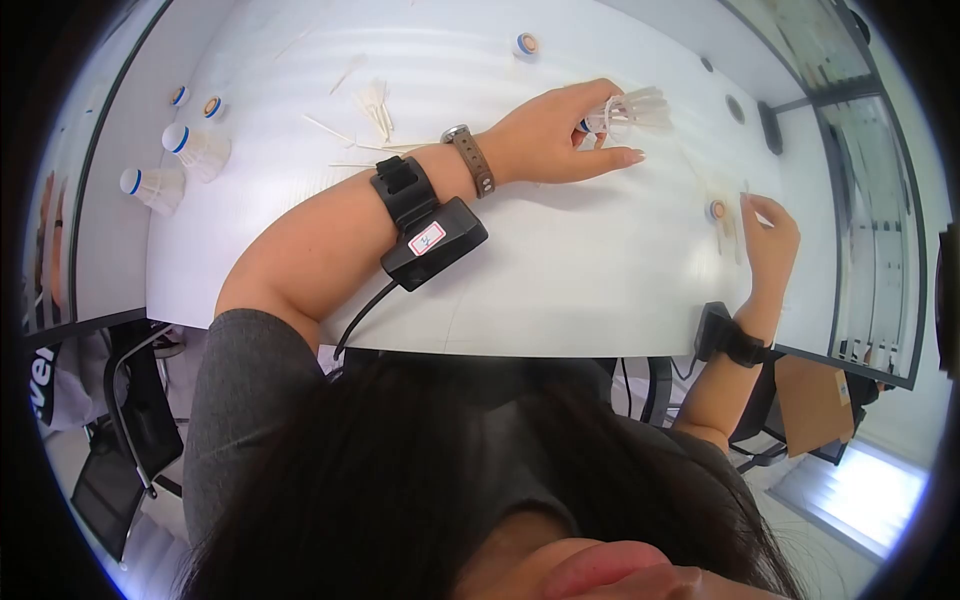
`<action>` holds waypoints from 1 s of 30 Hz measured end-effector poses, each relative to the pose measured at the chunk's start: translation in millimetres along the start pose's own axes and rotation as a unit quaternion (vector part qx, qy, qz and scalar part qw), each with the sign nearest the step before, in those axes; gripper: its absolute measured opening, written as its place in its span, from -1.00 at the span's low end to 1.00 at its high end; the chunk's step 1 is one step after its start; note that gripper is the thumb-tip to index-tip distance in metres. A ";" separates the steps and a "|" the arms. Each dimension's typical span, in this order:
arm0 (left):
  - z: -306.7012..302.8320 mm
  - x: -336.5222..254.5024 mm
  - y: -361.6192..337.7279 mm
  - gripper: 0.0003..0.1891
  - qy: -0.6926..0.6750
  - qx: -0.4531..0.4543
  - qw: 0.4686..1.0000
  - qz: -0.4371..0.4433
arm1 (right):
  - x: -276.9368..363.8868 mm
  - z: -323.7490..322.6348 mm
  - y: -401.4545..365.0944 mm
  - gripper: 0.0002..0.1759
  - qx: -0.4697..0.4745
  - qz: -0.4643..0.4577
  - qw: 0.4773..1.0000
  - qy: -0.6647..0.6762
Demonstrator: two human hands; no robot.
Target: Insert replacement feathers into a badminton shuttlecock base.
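Note:
My left hand (555,132), with a brown-strapped watch at its wrist, is closed round the base of a white feathered shuttlecock (642,112) that points right. Its thumb is stretched out below the feathers. At the right, my right hand (772,238) has thumb and fingertips pressed together; whatever is between them is too small to make out. Beside those fingertips are a small round cork base (717,209) and a pale, thin feather piece (738,238) on the white table (560,290).
Two shuttlecocks (203,152) (158,188) stand at the left, near two cork bases (178,96) (212,107). Another base (526,44) is at the far side. Loose feathers (376,110) lie beyond my left forearm. A low partition (810,200) borders the right side.

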State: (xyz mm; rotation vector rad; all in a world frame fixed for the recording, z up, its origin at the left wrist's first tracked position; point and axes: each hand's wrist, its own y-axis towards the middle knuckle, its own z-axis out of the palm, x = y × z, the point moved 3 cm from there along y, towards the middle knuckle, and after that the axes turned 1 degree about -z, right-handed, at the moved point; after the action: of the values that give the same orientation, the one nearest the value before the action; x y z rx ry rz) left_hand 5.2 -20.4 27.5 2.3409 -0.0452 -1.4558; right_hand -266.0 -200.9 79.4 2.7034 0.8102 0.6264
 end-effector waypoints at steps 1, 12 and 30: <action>0.5 -1.0 -0.5 -0.40 0.003 0.002 1.000 0.000 | 2.2 -0.9 0.5 -0.75 0.007 0.004 1.000 0.014; -1.2 3.5 -2.9 -0.55 -0.046 -0.027 0.998 0.018 | 64.1 11.9 -6.9 -0.70 0.114 0.069 0.832 0.539; 1.5 3.5 1.7 -0.64 -0.052 -0.047 0.998 0.000 | 92.8 79.2 -14.6 -0.65 0.262 0.083 0.764 0.584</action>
State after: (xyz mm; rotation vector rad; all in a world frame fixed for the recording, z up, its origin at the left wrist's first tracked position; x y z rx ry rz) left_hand 5.8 -23.1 24.5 2.1890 -0.0042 -1.5440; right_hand -165.8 -145.0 35.4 2.5782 1.0691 2.5936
